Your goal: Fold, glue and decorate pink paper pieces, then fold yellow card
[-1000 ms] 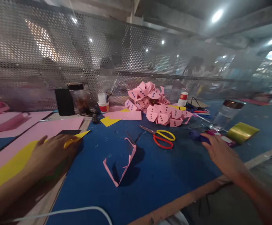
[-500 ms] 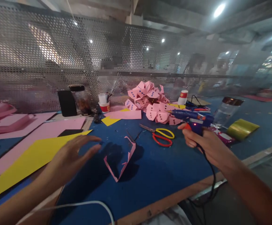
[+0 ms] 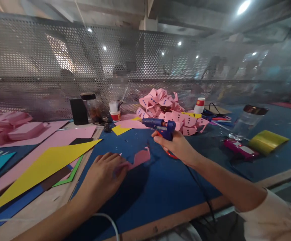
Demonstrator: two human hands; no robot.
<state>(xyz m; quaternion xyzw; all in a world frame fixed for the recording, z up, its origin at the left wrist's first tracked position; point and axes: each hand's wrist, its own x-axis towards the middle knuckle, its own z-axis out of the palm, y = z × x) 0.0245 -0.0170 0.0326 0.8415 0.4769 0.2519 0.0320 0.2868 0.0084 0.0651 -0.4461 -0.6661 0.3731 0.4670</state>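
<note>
My left hand (image 3: 106, 174) is closed on one end of a folded pink paper strip (image 3: 141, 158), low over the blue table. The strip's free end points right, and my fingers hide the rest of it. My right hand (image 3: 177, 145) grips a blue glue gun (image 3: 162, 125) by its handle, the nozzle pointing left above the strip. Part of the red scissor handle (image 3: 170, 155) shows beneath my right hand; the other scissor parts are hidden. A heap of pink folded papers with dark dots (image 3: 160, 102) lies behind the glue gun.
Yellow sheets (image 3: 52, 160) and pink folded pieces (image 3: 26, 129) lie at left. Paper cups (image 3: 115, 115), a lidded jar (image 3: 94, 110) and a black phone-like slab (image 3: 79, 112) stand at back. At right are a clear jar (image 3: 247, 122), magenta device (image 3: 240, 149) and yellow roll (image 3: 268, 142).
My left hand has moved right and taken hold of the pink strip, which has turned. My right hand has brought the glue gun leftward, nearer the strip. The view has shifted slightly left.
</note>
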